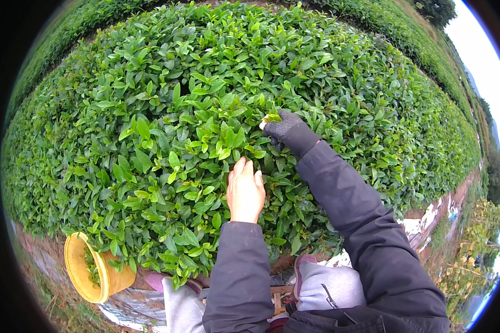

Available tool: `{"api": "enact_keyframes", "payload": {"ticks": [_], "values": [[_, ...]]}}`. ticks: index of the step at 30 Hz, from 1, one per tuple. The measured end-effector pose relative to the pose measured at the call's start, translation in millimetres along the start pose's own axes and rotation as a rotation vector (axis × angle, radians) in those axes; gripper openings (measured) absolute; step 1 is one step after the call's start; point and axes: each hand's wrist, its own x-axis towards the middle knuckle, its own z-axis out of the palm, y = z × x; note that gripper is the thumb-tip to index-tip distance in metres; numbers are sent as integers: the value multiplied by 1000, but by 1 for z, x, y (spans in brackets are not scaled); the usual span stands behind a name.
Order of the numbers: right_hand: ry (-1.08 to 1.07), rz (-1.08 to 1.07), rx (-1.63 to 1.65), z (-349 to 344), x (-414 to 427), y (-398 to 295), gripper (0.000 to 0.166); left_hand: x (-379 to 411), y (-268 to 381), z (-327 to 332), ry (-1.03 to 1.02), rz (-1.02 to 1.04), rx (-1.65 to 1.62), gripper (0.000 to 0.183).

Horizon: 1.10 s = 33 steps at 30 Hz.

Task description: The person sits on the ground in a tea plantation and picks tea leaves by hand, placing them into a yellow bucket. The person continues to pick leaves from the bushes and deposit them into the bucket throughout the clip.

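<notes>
A broad, dense tea bush (pixel 216 100) fills the view in front of me, with light-green young shoots over darker leaves. My left hand (pixel 246 193) is bare and reaches into the near side of the bush. Its fingertips are among the leaves, so whether they grip a shoot is hidden. To its upper right, my right hand (pixel 289 130) wears a dark dotted glove with an uncovered fingertip. A few plucked tea leaves (pixel 273 118) stick out between its thumb and fingers, just above the bush surface.
A yellow bucket (pixel 118 272) leans at the lower left, tilted towards me, with some picked leaves (pixel 92 266) inside. My shoes and grey trouser legs (pixel 329 287) are close against the bush. Further tea rows (pixel 416 41) run behind. Pale plastic sheeting (pixel 414 224) lies along the ground.
</notes>
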Motion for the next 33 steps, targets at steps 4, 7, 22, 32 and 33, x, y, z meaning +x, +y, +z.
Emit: {"api": "enact_keyframes", "payload": {"ticks": [4, 7, 22, 32, 33], "values": [[-83, -178, -813, 19, 26, -6, 31, 1, -3, 3, -2, 3, -11, 34], [-189, -225, -1229, 40, 42, 5, 29, 0, -4, 0, -1, 0, -7, 34], [-240, -62, -314, 10, -27, 29, 26, -5, -25, 1, -8, -49, -120, 38], [81, -257, -379, 47, -16, 48, 22, -6, -22, 1, -43, -46, -187, 38], [91, -153, -231, 46, -18, 47, 22, -6, -20, 0, -50, -58, -196, 37]]}}
